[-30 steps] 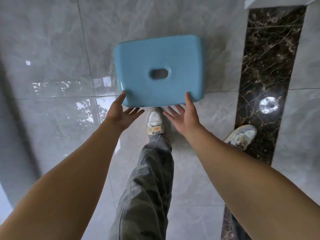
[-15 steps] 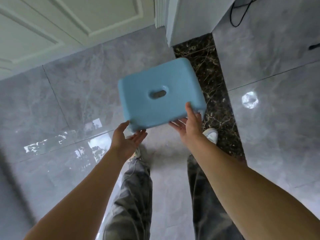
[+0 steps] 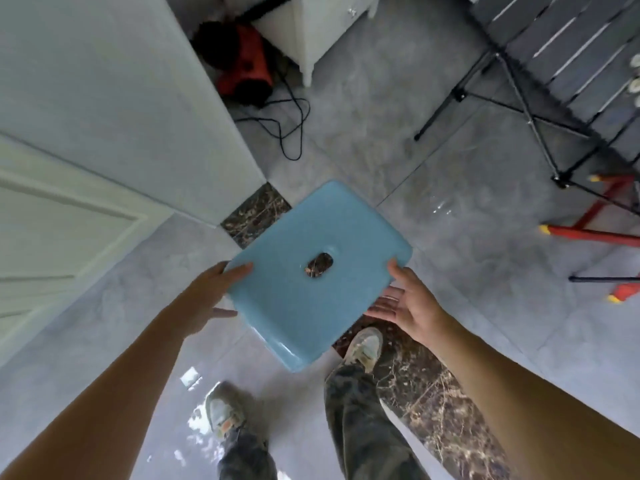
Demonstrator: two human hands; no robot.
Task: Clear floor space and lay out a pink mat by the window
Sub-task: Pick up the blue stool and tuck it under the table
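- Head view: the blue stool (image 3: 311, 271) is held tilted above the floor (image 3: 450, 237), over its dark marble strip (image 3: 256, 216). The left hand (image 3: 204, 303) and the right hand (image 3: 405, 303) each pinch a seat edge, thumb on top and fingers beneath.
- The pink mat is not in sight.
- Risk: the glossy, round-edged plastic could slip from such shallow grips and strike the hard polished tile.
- Risk: the loose black cable (image 3: 294, 126) and thin tripod legs (image 3: 512, 91) ahead could snag a foot.
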